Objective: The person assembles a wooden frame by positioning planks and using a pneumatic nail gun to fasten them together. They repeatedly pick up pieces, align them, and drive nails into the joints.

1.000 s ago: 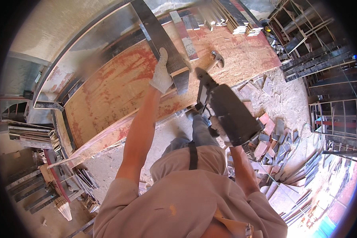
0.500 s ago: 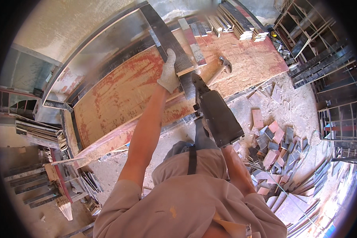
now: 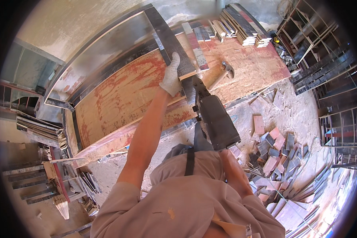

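My left hand (image 3: 171,76), in a whitish work glove, grips the near end of a long dark board (image 3: 167,35); its thumb lies along the board and the other fingers are mostly hidden. This board joins a dark-edged frame lying over the workbench (image 3: 115,99). A black nail gun (image 3: 220,123) hangs at the end of my right forearm (image 3: 233,168), its nose close to the board's near end. The gun's body covers my right hand, so its fingers do not show. A claw hammer (image 3: 227,70) lies on the bench just right of the nose.
Stacked dark-faced wood strips (image 3: 242,27) sit at the bench's far right. Offcut blocks (image 3: 271,152) are heaped on the floor at right, near more loose strips. Racks of frames (image 3: 325,71) stand along the right side. Bundled boards (image 3: 39,127) lie at left.
The whole view has shifted slightly, so the bench sits a little lower. My left hand keeps its place on the board, and the nail gun's nose stays near the board's end.
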### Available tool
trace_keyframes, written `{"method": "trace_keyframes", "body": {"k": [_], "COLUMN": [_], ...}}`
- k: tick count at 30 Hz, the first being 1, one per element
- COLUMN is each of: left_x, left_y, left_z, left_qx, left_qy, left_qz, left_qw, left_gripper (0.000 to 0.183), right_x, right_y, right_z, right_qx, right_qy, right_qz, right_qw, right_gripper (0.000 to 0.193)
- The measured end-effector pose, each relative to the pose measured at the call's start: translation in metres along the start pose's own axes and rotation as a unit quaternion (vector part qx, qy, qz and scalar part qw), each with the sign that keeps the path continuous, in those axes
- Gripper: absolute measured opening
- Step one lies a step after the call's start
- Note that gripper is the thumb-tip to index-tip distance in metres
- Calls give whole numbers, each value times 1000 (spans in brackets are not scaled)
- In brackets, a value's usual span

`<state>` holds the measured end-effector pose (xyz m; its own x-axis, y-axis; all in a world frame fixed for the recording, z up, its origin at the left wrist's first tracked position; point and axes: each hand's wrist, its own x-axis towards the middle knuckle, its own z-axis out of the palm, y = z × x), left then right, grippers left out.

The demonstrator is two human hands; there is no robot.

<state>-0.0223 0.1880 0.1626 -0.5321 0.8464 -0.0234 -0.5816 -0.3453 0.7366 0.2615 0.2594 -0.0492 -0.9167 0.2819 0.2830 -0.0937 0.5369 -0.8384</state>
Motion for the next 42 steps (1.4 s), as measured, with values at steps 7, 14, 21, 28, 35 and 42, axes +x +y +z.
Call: {"method": "trace_keyframes", "body": {"k": [7, 14, 21, 28, 35, 42], "left_x": [1, 3, 1, 3, 3, 5], "left_y": [0, -2, -1, 1, -1, 0], "left_z": [-1, 2, -1, -1, -7, -6], "left_qx": [4, 3, 60, 36, 61, 29], "left_qy": [11, 20, 49, 47, 61, 8], "left_qz": [-1, 2, 5, -18, 1, -4], "left_qw": [1000, 1000, 997, 998, 996, 1000], "left_gripper": [72, 73, 74, 75, 76, 75], "right_x": [9, 14, 39, 34, 39, 36], "right_y": [-32, -53, -81, -93, -117, -115], "right_z": [-16, -21, -21, -20, -29, -23], "right_qx": [-112, -189, -194, -311, -171, -163], "right_qy": [6, 28, 113, 117, 110, 132], "right_qz": [-75, -115, -182, -188, -183, -136], "right_qw": [991, 975, 957, 924, 962, 968], "right_gripper": [39, 39, 37, 32, 36, 27]}}
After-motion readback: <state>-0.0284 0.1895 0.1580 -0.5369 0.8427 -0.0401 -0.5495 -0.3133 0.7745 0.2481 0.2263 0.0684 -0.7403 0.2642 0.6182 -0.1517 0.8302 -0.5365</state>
